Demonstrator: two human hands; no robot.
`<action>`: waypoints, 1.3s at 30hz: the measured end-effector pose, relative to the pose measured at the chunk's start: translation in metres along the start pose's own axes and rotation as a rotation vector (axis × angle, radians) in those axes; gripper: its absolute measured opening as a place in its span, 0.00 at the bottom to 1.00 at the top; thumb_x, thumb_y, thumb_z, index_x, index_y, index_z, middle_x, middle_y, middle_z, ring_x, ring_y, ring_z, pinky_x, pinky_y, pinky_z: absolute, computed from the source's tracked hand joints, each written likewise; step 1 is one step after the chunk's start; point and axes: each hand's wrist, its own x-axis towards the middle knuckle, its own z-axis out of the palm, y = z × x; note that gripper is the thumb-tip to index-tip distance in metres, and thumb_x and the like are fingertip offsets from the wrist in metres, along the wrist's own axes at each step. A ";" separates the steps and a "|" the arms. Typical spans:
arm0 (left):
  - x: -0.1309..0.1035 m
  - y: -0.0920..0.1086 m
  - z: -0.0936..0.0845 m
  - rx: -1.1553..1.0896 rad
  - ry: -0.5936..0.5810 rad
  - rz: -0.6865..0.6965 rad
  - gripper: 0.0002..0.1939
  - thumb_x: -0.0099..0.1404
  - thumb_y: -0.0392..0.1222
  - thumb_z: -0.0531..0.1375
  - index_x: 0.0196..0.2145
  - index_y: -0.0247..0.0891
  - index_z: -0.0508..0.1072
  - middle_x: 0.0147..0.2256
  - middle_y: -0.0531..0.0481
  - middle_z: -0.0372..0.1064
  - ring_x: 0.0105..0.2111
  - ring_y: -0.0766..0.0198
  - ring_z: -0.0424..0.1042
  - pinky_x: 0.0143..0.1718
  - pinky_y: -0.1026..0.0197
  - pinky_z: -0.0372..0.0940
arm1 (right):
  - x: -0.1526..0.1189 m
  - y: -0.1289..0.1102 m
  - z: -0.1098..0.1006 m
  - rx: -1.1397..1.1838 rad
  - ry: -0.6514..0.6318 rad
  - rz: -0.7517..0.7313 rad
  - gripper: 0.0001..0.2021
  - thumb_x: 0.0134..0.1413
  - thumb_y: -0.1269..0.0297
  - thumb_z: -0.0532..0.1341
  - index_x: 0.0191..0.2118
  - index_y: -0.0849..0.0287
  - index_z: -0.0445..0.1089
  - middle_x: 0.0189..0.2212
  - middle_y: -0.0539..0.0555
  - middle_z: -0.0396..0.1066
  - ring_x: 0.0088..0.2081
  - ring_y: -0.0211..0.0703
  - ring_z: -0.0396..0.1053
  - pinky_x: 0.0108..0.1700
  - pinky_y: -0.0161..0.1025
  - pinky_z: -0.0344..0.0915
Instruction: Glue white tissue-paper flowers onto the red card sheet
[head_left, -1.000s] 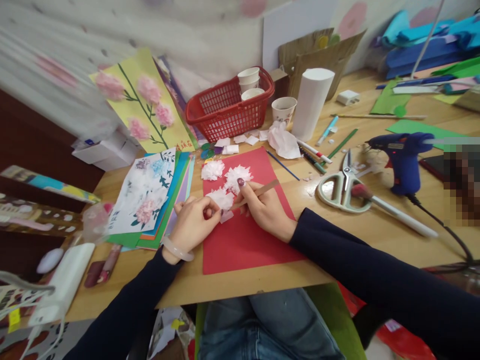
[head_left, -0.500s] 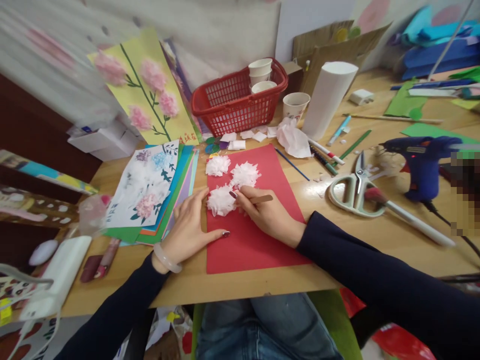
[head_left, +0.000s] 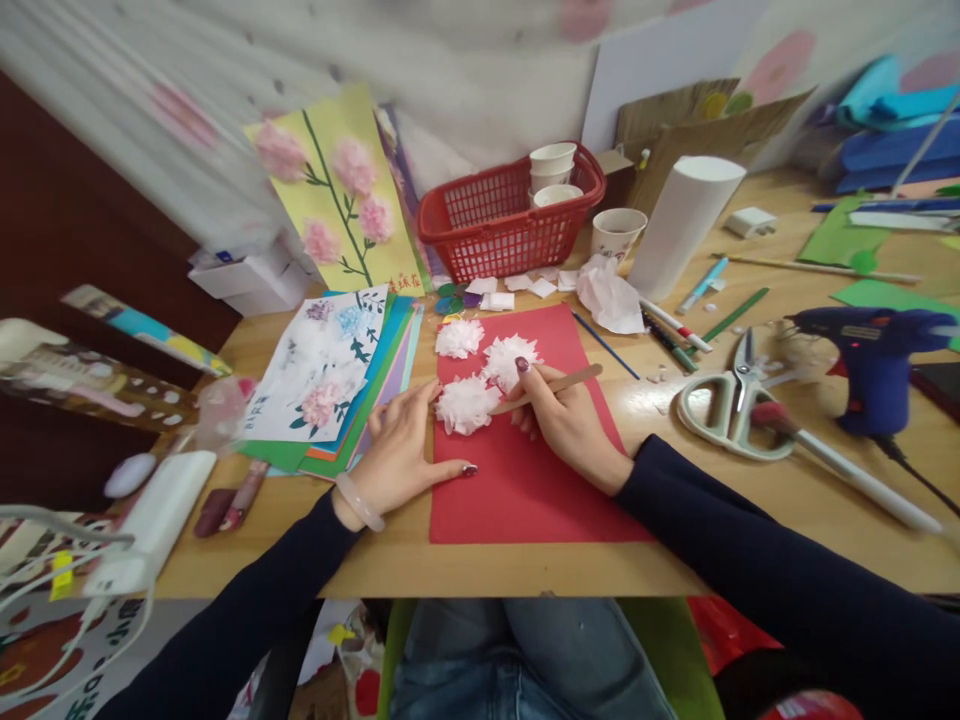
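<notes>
My right hand (head_left: pixel 566 420) pinches a thin brown wooden stick (head_left: pixel 581 377) with a rounded end, held over a red sheet of paper (head_left: pixel 517 500). The stick's other end is beside the lower white ruffled paper flower (head_left: pixel 466 404); I cannot tell if they touch. Another white flower (head_left: pixel 510 355) lies just beyond my thumb, partly covered by it. A third white flower (head_left: pixel 459 338) sits at the sheet's far left corner. My left hand (head_left: pixel 405 440) rests open at the sheet's left edge, fingers spread, thumb lying on the red paper.
Left of the sheet lie coloured papers under a flower picture (head_left: pixel 307 370). Behind stand a red basket (head_left: pixel 495 235) with paper cups, a paper cup (head_left: pixel 616 232) and a white roll (head_left: pixel 690 225). Scissors (head_left: pixel 731 410), a brush (head_left: pixel 862 480) and a blue glue gun (head_left: pixel 870 360) lie right.
My right hand has drawn back a little to the right from the lower flower, and the stick now lies at a different angle. My left hand stays in place. The camera view has shifted.
</notes>
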 end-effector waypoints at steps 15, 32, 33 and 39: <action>0.032 -0.097 -0.106 -0.283 0.507 -0.412 0.14 0.59 0.49 0.59 0.37 0.37 0.74 0.18 0.56 0.66 0.24 0.59 0.73 0.30 0.61 0.65 | 0.005 -0.002 -0.008 0.145 0.134 0.108 0.25 0.53 0.38 0.59 0.21 0.56 0.66 0.11 0.51 0.64 0.14 0.37 0.60 0.15 0.34 0.55; 0.020 -0.096 -0.069 -0.088 0.279 -0.351 0.17 0.49 0.53 0.70 0.33 0.41 0.76 0.37 0.47 0.78 0.39 0.53 0.74 0.43 0.55 0.65 | 0.003 -0.003 -0.006 0.153 0.147 0.148 0.24 0.51 0.41 0.59 0.20 0.57 0.67 0.11 0.50 0.63 0.14 0.37 0.59 0.16 0.34 0.54; 0.016 -0.089 -0.066 -0.051 0.273 -0.335 0.18 0.49 0.51 0.71 0.35 0.41 0.76 0.38 0.47 0.79 0.41 0.51 0.75 0.47 0.53 0.64 | 0.002 -0.004 -0.005 0.155 0.141 0.149 0.24 0.51 0.40 0.60 0.20 0.57 0.67 0.11 0.50 0.63 0.14 0.36 0.59 0.16 0.34 0.54; 0.007 -0.070 -0.054 0.037 0.346 -0.380 0.17 0.61 0.40 0.62 0.49 0.41 0.73 0.31 0.51 0.80 0.35 0.54 0.80 0.50 0.50 0.64 | -0.003 -0.006 -0.001 0.122 0.071 0.065 0.27 0.51 0.37 0.60 0.20 0.57 0.66 0.12 0.50 0.64 0.15 0.36 0.60 0.18 0.33 0.54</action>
